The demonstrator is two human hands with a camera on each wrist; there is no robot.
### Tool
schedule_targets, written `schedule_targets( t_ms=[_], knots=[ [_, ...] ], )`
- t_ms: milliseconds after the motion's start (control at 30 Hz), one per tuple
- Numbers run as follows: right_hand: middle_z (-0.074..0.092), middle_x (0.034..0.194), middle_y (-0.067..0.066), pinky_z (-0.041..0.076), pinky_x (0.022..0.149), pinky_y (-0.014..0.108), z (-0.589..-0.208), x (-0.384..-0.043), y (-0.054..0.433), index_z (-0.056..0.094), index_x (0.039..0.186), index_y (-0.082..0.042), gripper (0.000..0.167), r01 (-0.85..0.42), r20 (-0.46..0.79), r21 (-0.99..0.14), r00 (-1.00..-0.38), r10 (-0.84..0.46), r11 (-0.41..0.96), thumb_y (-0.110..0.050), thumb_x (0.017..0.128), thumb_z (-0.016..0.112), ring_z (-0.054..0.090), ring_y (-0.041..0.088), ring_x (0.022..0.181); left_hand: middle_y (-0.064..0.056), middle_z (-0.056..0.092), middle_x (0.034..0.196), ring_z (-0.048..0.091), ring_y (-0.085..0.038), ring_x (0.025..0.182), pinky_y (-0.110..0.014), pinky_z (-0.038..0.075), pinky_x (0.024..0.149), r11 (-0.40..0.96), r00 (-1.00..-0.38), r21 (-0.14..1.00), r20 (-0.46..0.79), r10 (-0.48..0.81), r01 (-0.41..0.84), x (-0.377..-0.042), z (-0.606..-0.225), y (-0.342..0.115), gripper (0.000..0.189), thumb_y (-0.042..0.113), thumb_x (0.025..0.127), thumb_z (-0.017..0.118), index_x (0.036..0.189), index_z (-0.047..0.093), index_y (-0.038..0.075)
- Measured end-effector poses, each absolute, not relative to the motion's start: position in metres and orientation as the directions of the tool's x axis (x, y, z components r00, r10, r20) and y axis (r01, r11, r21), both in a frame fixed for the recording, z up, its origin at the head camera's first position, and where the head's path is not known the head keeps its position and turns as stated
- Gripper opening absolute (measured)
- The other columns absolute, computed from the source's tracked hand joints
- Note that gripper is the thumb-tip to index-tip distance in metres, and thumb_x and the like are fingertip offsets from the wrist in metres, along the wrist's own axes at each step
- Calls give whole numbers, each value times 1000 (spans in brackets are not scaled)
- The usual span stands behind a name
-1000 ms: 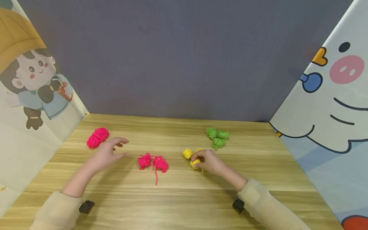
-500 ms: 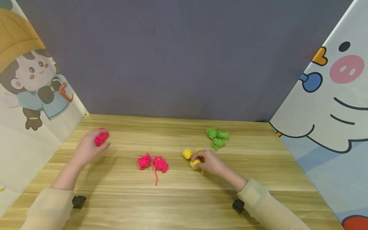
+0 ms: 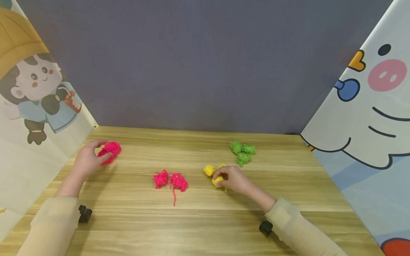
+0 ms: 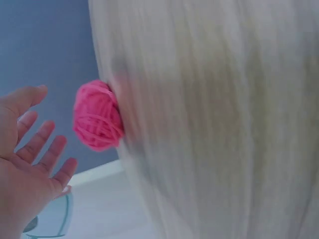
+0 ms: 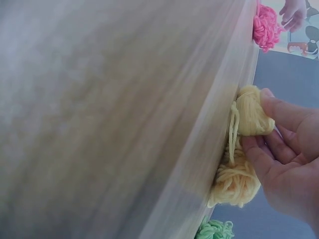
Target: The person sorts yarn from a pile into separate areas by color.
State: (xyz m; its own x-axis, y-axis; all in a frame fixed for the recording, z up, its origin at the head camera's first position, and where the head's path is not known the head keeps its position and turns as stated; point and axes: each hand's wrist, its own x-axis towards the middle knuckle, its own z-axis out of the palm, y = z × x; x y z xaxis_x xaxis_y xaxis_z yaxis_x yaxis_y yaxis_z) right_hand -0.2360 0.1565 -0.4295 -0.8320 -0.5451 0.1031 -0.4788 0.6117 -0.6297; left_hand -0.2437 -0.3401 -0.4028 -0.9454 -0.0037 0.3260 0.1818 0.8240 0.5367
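At the far left of the table, my left hand reaches around a pink ball of yarn. The left wrist view shows its fingers spread and apart from the ball. My right hand pinches a yellow ball of yarn between thumb and fingers, on the tabletop. Beside it lie another yellow ball and a third one, mostly hidden by the hand in the head view. Two loose pink yarn balls lie between the hands, a left one and a right one with a trailing strand.
Green yarn balls sit in a cluster behind the yellow ones. The wooden table meets a grey back panel. Printed cartoon panels stand at the left and right.
My left hand has moved left, over the pink yarn ball and then to its left side, with the ball still in about the same place. My right hand has stayed put.
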Motion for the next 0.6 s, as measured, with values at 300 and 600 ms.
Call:
schedule_targets(
  t_ms=[300, 600],
  knots=[
    [69, 97, 1, 47, 59, 21, -430, -236, 156, 71, 88, -13, 16, -467, 94, -639, -836, -541, 611, -9, 75, 78, 52, 8, 71, -36, 45, 123, 42, -52, 109, -63, 38, 88, 828, -960, 542, 278, -14, 145, -255, -414, -352, 54, 8, 85, 66, 129, 42, -11],
    [69, 97, 0, 46, 58, 22, -429, -237, 156, 71, 89, -14, 16, -456, 83, -635, -843, -532, 624, -10, 75, 78, 51, 8, 69, -33, 50, 119, 51, -47, 100, -56, 46, 81, 851, -975, 509, 222, 15, 129, -266, -421, -360, 52, 12, 83, 69, 124, 47, -11]
  ],
)
